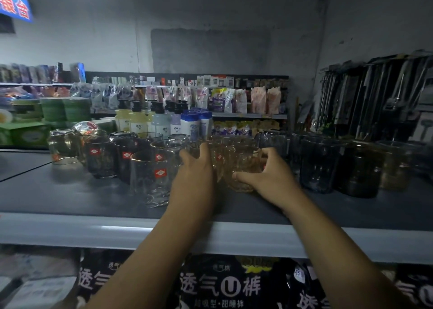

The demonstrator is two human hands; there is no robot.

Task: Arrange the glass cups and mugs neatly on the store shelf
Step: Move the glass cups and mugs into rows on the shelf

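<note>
We see both hands reaching onto the grey shelf (93,229), where glass cups stand in loose groups. The right hand (264,175) grips the front amber cup (243,165), with the thumb low on its near side and the fingers curled round its right side. The cup stands upright on the shelf, about midway along it. The left hand (196,165) holds the rear amber cup (217,161), which stands just beside the front one and touches it. The fingers curl over the far left side near the rim, and the thumb points up on the near side. More amber cups (236,142) stand close behind these two. To the left, a clear glass (152,177) with a red label stands nearest the shelf edge, just beside the left wrist. Behind it is a cluster of dark glasses (100,156) with the same red label. At the far left one clear glass (62,145) stands upside down. To the right of the hands stand blue glasses (318,165), then brown glasses (358,168) further right, all upright. Pump bottles (140,119) stand on another shelf behind the cups. Below the shelf edge lie dark packs (220,285) with white print.
</note>
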